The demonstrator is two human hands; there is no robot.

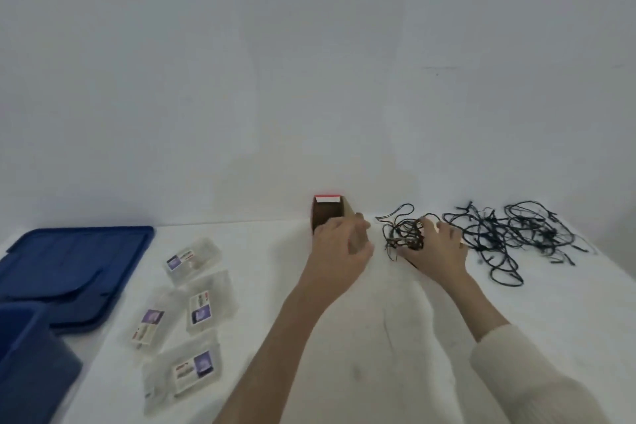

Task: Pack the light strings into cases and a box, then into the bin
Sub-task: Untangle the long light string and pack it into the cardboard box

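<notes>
A small brown cardboard box (327,213) with a red and white flap stands open against the back wall. My left hand (340,244) reaches to its right side, fingers curled around the box edge. My right hand (437,248) holds a bunched dark light string (402,234) just right of the box. A larger loose tangle of dark light strings (516,234) lies spread on the table further right. Several clear plastic cases (196,306) with labels lie on the table at the left.
A blue bin lid (75,265) lies flat at the far left, and the blue bin (27,361) stands at the lower left corner. The white table (378,337) meets a plain white wall behind.
</notes>
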